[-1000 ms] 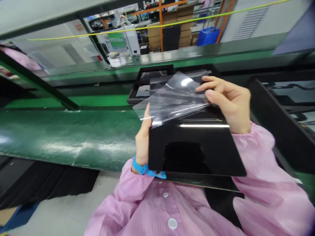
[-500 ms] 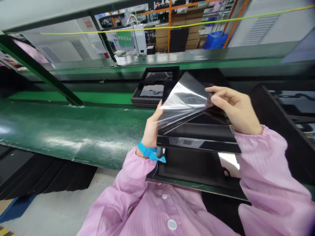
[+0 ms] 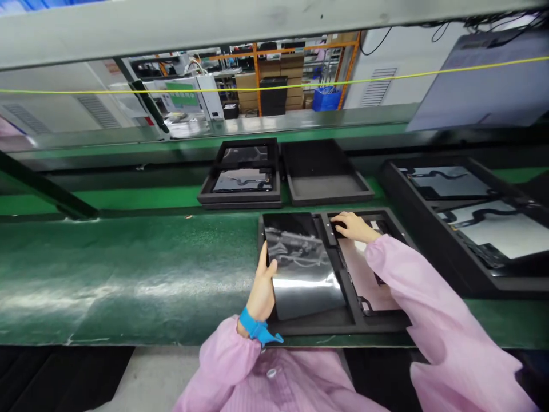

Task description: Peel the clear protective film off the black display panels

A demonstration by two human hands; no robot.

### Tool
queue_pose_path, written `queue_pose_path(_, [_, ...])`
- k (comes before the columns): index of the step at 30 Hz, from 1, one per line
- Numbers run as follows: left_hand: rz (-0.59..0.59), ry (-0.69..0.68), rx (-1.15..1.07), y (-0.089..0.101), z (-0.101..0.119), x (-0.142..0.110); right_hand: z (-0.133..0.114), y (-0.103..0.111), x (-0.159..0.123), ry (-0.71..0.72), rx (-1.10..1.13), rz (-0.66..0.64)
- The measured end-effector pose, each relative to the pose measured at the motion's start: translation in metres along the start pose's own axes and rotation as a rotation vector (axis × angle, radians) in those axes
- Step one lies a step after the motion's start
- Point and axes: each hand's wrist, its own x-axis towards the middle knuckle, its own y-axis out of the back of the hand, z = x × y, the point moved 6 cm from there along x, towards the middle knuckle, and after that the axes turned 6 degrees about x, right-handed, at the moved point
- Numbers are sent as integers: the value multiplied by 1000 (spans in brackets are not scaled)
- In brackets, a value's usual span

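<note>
My left hand [image 3: 262,286], with a blue wrist strap [image 3: 257,328], grips the left edge of a dark glossy display panel [image 3: 304,274]. The panel is slightly tilted over the left compartment of a black foam tray [image 3: 317,330]; bright reflections cross its face. My right hand [image 3: 355,226] is at the upper end of the tray's right compartment, its fingers bent over a small dark area. What lies under those fingers I cannot make out. Below that hand, a panel with a pinkish reflective back [image 3: 364,274] rests in the right compartment, partly covered by my sleeve.
Behind stand a foam tray with panels [image 3: 242,197] and another black tray [image 3: 328,186]. At right, a larger black tray [image 3: 472,252] holds two panels with dark cables. A green post [image 3: 51,189] rises at left. A yellow cord [image 3: 274,88] crosses above the green bench [image 3: 128,274].
The clear film that my right hand held lifted from the panel no longer shows between my hands. My right hand has moved down to the tray's right compartment; my left has lowered the panel.
</note>
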Motion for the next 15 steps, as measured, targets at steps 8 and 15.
queue_pose_path(8, [-19,75,110,7,-29,14,-6,20,-7,83,16,-42])
queue_pose_path(15, [-16,-21,276,-1,-2,10,-29,144,-78,243,97,153])
